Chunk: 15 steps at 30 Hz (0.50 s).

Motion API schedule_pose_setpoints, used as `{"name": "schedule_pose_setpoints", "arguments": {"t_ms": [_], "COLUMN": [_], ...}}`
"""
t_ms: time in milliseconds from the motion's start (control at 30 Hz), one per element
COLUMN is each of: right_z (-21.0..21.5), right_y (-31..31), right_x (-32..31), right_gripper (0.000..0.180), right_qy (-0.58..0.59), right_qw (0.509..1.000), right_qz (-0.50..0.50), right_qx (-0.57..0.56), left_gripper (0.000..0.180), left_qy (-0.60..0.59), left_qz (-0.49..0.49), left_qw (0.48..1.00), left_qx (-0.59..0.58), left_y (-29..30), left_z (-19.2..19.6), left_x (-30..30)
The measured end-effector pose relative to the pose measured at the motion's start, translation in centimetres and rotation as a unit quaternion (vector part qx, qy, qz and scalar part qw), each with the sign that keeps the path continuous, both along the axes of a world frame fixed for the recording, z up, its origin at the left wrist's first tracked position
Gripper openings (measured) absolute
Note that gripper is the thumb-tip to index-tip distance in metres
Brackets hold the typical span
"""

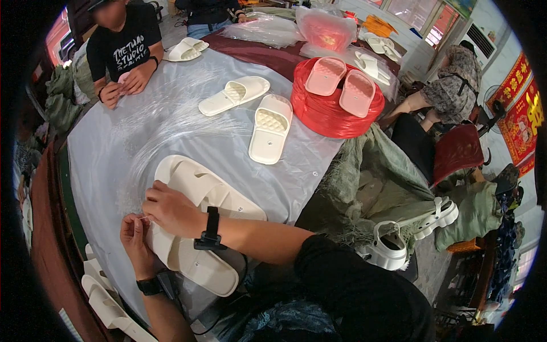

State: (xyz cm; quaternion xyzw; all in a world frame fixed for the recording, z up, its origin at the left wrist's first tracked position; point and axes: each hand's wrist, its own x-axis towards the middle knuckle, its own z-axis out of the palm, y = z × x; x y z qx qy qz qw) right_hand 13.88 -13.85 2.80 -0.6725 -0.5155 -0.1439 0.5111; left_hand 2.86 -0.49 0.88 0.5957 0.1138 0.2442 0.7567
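Observation:
My left hand (134, 238) is at the near left of the table, with thumb and fingers pinched together. My right hand (175, 212) reaches across a pair of cream slippers, its fingers curled close to the left fingertips. A thin, light strand seems to run between the two hands; it is too fine to make out fully. One slipper (231, 200) lies beyond my right wrist. The other slipper (208, 272) lies nearer me, partly covered by my right hand. Fine clear plastic strands (171, 119) are spread over the grey table cover just beyond.
Two cream slippers (270, 130) lie mid-table. Pink slippers (326, 76) rest on a red coil of plastic twine (336, 124). More cream slippers (108, 305) sit low at left. Across the table a person (125, 51) holds something pink. White clogs (389, 245) are at right.

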Motion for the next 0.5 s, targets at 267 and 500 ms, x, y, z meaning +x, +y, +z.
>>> {"name": "schedule_pose_setpoints", "arguments": {"t_ms": [267, 500], "right_z": [0.12, 0.17], "right_y": [0.00, -0.17], "right_x": [-0.12, 0.12], "right_gripper": [0.009, 0.007], "right_qy": [-0.004, 0.019], "right_qw": [1.000, 1.000], "right_qz": [-0.005, -0.003], "right_qx": [-0.003, -0.005], "left_gripper": [0.010, 0.012], "left_qy": [-0.007, -0.004], "left_qz": [-0.012, 0.018], "left_qw": [1.000, 1.000], "left_qx": [-0.015, -0.009], "left_y": [0.61, 0.23], "left_z": [-0.57, -0.49], "left_x": [-0.17, 0.05]}}
